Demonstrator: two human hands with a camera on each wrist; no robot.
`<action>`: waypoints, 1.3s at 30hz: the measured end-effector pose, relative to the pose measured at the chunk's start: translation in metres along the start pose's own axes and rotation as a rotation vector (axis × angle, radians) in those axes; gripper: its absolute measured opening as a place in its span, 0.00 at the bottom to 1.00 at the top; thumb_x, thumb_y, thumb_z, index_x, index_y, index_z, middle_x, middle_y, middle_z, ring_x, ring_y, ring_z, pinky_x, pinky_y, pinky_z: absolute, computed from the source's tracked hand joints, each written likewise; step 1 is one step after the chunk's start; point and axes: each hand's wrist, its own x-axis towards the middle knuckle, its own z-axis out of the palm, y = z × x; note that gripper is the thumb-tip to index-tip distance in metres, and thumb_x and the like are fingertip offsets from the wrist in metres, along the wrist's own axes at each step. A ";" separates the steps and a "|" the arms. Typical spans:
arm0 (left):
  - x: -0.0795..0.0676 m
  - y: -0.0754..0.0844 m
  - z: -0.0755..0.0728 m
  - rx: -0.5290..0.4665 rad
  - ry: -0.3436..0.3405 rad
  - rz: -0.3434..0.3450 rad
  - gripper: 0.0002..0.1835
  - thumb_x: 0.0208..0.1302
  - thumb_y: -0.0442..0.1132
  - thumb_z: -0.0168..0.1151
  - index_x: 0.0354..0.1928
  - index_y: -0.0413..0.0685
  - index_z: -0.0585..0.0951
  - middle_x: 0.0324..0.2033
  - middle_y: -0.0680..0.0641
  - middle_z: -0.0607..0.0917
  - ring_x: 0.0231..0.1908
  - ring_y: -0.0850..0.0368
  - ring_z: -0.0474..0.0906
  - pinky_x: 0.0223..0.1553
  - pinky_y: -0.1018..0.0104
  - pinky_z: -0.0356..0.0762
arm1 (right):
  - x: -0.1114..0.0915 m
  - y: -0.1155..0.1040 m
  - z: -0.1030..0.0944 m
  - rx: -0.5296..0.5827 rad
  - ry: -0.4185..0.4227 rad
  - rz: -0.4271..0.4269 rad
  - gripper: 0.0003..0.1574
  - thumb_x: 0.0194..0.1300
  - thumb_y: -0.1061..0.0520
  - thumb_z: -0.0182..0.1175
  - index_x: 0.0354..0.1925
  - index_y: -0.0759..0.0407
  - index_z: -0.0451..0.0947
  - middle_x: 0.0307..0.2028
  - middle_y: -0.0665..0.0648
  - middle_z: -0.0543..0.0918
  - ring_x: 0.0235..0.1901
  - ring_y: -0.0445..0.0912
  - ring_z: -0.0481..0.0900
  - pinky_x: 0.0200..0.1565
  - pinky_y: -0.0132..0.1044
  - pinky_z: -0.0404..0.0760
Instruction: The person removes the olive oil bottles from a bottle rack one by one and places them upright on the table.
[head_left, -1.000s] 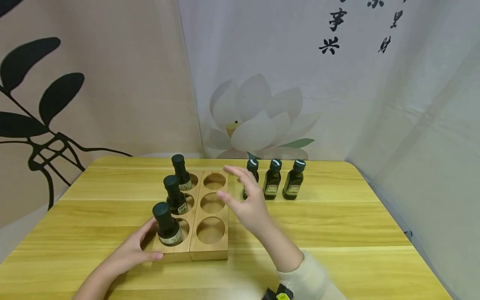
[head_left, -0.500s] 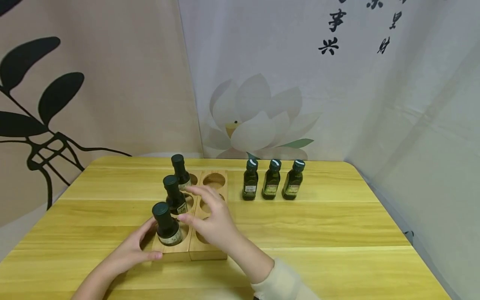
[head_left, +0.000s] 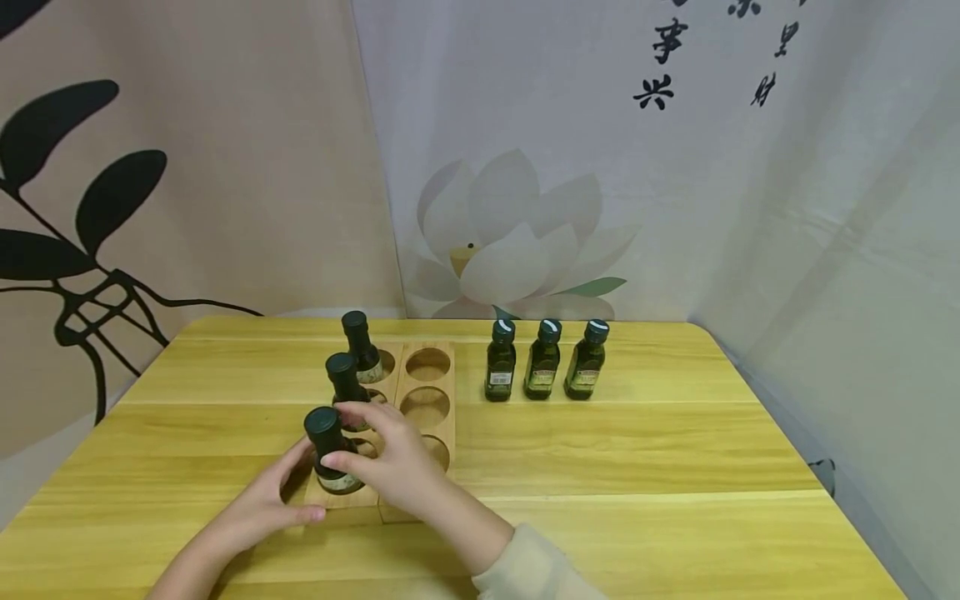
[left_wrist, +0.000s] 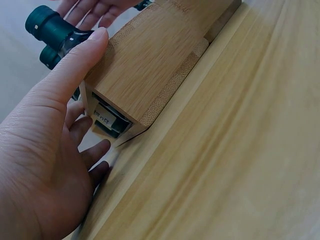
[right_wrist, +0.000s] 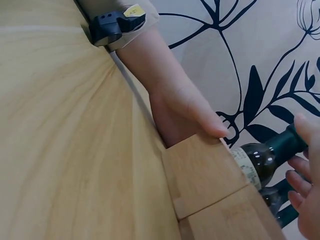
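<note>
A wooden bottle rack (head_left: 454, 492) of two blocks side by side stands on the table, with round holes in its top. Three dark bottles with tall green caps sit in the left block: a front bottle (head_left: 324, 422), a middle bottle (head_left: 343, 373) and a rear bottle (head_left: 358, 337). My left hand (head_left: 258, 510) holds the rack's front left corner, thumb at the front and fingers along the left side. My right hand (head_left: 397, 462) reaches over the rack, its thumb and fingers spread on either side of the front bottle's neck.
Three small dark-green bottles stand in a row at the back right: a left one (head_left: 500, 362), a middle one (head_left: 542, 362) and a right one (head_left: 587, 362). A printed curtain (head_left: 750, 208) hangs behind the wooden table (head_left: 637, 467).
My right hand has moved left from beside the small bottles, across the right block, to the front bottle. My left hand stays at the rack's corner.
</note>
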 end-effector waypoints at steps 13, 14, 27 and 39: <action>0.001 0.000 0.002 -0.019 0.002 -0.016 0.53 0.53 0.37 0.71 0.72 0.31 0.48 0.66 0.23 0.58 0.64 0.25 0.53 0.57 0.30 0.53 | 0.005 0.007 0.013 0.030 0.044 0.002 0.28 0.62 0.50 0.65 0.58 0.56 0.75 0.48 0.48 0.78 0.49 0.35 0.73 0.50 0.31 0.76; 0.001 0.000 0.002 -0.012 0.002 -0.019 0.53 0.53 0.37 0.71 0.72 0.31 0.48 0.66 0.24 0.58 0.64 0.25 0.53 0.57 0.32 0.53 | 0.006 0.007 0.014 0.030 0.051 -0.004 0.28 0.62 0.50 0.65 0.58 0.57 0.75 0.48 0.49 0.78 0.49 0.35 0.74 0.50 0.31 0.76; 0.001 0.001 0.001 -0.039 -0.001 -0.006 0.53 0.52 0.36 0.72 0.73 0.31 0.48 0.65 0.23 0.59 0.64 0.25 0.52 0.56 0.28 0.52 | 0.008 0.002 0.015 -0.090 0.095 -0.126 0.24 0.61 0.53 0.65 0.54 0.59 0.77 0.44 0.50 0.81 0.47 0.37 0.75 0.47 0.29 0.75; 0.000 0.001 0.001 -0.020 0.000 -0.016 0.52 0.54 0.36 0.71 0.73 0.33 0.49 0.64 0.23 0.60 0.62 0.25 0.57 0.57 0.37 0.60 | 0.018 -0.019 -0.004 -0.128 0.153 -0.279 0.25 0.60 0.57 0.67 0.53 0.66 0.76 0.44 0.56 0.80 0.47 0.41 0.76 0.50 0.29 0.75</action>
